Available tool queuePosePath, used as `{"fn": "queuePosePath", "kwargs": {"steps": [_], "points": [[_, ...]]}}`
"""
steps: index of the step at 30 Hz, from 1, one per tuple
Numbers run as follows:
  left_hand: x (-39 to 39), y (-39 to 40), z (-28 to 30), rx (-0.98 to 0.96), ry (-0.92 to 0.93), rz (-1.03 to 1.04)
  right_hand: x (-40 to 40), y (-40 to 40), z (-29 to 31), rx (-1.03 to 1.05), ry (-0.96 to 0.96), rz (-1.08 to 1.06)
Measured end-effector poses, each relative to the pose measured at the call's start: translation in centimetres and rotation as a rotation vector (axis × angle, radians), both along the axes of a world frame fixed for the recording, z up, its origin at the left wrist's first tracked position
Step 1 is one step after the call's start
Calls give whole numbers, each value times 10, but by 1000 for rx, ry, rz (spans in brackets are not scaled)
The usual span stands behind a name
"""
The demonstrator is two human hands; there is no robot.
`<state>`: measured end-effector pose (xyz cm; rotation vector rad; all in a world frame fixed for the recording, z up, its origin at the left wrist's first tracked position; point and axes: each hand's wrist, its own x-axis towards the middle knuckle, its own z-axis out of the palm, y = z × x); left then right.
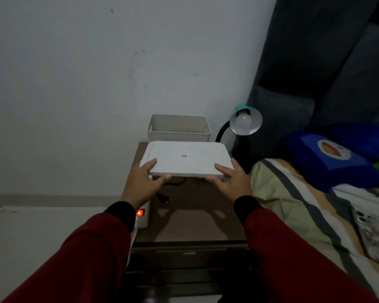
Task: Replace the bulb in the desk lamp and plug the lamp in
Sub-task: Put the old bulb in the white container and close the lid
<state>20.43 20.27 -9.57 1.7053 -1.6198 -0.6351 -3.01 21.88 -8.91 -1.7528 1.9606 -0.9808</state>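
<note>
1. I have both hands on the white lid (pixel 185 158): left hand (pixel 143 182) at its near-left corner, right hand (pixel 230 179) at its near-right corner, fingers curled under the edge and thumbs on top, holding it above the counter (pixel 197 221).
2. I judge this a side step: handling the lid of the open bin (pixel 178 129) just beyond my fingers. I see nothing inside, though its floor is hidden.
3. The desk lamp (pixel 245 122) stands beyond my right fingers, a bulb (pixel 243 121) seated and unlit.
4. Next, the lid needs setting down. The black plug (pixel 163 199) lies loose below my left fingers, near the power strip (pixel 143 215) with its red switch glowing.
</note>
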Motion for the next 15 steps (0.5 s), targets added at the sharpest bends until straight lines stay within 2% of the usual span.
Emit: {"fn": "queuePosePath", "kwargs": {"steps": [6,15], "points": [[-16,44,-44,117,-15,-24,-12,43,-34,107,34,-16],[-27,58,-87,248,-64,-49,-27,53,-73,308,-10,4]]}}
